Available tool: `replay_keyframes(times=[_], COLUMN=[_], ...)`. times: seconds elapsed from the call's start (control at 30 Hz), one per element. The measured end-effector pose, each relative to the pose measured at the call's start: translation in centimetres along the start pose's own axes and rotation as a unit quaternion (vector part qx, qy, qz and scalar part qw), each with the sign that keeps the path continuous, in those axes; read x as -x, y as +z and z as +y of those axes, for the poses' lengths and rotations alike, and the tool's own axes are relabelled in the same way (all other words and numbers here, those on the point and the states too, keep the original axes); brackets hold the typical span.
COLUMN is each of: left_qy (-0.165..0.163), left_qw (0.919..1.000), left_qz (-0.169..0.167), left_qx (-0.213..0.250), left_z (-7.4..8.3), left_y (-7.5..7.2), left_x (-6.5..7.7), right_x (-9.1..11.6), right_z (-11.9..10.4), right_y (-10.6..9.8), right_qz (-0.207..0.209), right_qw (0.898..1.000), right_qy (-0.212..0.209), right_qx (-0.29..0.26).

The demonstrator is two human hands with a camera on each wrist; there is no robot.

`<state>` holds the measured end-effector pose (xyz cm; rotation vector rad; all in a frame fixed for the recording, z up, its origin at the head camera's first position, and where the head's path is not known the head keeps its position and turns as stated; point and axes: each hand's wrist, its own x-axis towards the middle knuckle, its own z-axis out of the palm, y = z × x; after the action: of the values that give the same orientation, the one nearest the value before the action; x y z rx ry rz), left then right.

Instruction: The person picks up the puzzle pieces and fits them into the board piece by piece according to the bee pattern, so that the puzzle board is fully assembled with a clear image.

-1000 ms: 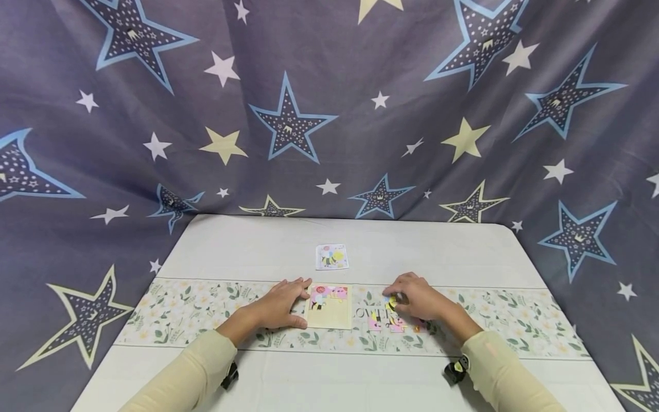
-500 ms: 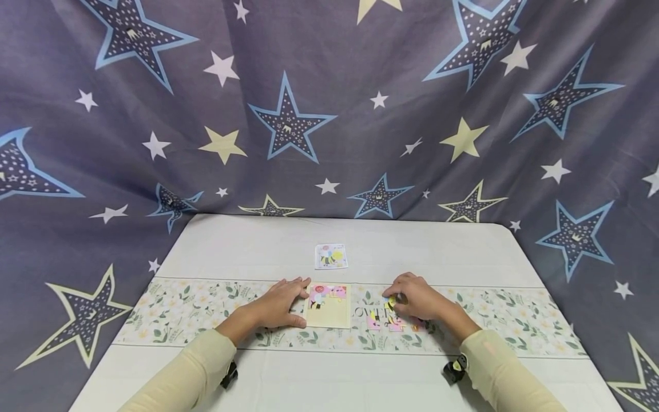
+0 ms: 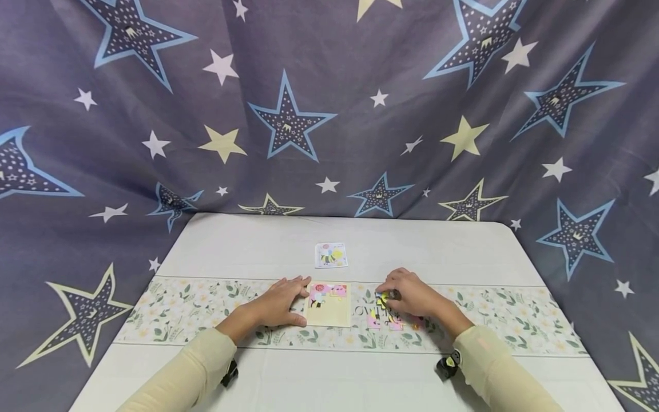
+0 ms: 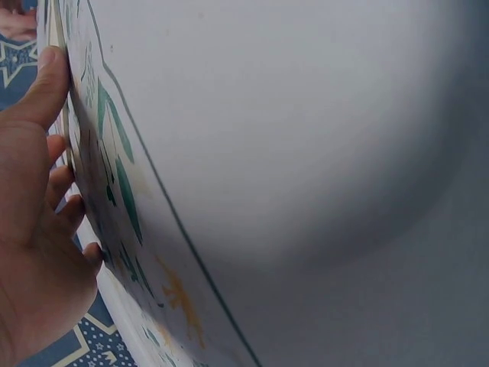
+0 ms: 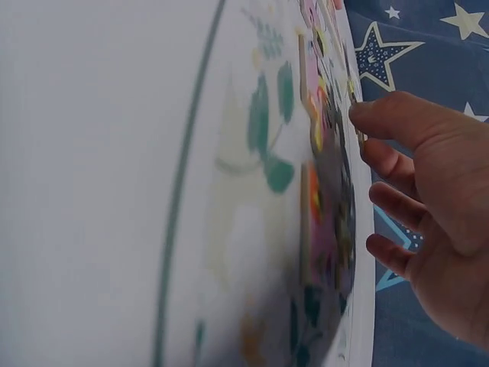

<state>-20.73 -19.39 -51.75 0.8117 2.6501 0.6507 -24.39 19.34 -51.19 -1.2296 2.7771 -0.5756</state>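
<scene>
My left hand (image 3: 278,303) rests at the left edge of a small square wooden puzzle board (image 3: 329,316), its thumb and fingers spread along that edge. Fitted pieces (image 3: 337,290) in pink, with a red round spot and part of a bee, fill the board's top and upper left. The rest of its tray shows bare wood. To the right, my right hand (image 3: 412,294) pinches a yellow-and-black puzzle piece (image 3: 381,300) between thumb and forefinger, close over the cloth. In the right wrist view the thumb (image 5: 370,115) presses on the thin piece's edge.
Several loose pink puzzle pieces (image 3: 374,321) lie below the right hand on a floral runner (image 3: 206,303). Behind the board, a picture card (image 3: 331,256) with a bee lies on the white table (image 3: 257,240). A star-patterned curtain (image 3: 329,114) hangs behind.
My right hand has moved slightly left and away from me, carrying the yellow-and-black puzzle piece with it. My left hand has stayed at the board's edge.
</scene>
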Motion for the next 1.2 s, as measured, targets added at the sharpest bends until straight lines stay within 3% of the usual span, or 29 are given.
replay_keyframes(times=[0.3, 0.73, 1.2], left_qy=[-0.002, -0.003, -0.007], left_qw=[1.0000, 1.0000, 0.9999], left_qz=[-0.002, -0.003, -0.004], left_qx=[-0.002, -0.009, -0.006], left_z=[0.2, 0.0, 0.0], left_y=[-0.2, 0.0, 0.0], left_x=[-0.1, -0.2, -0.2], right_x=[-1.7, -4.3, -6.6], right_z=[-1.5, -3.5, -5.1], right_y=[0.4, 1.4, 3.0], right_qz=[0.000, -0.009, -0.016], right_qw=[1.000, 0.999, 0.999], right_qy=[0.001, -0.044, -0.029], right_qx=[-0.022, 0.001, -0.010])
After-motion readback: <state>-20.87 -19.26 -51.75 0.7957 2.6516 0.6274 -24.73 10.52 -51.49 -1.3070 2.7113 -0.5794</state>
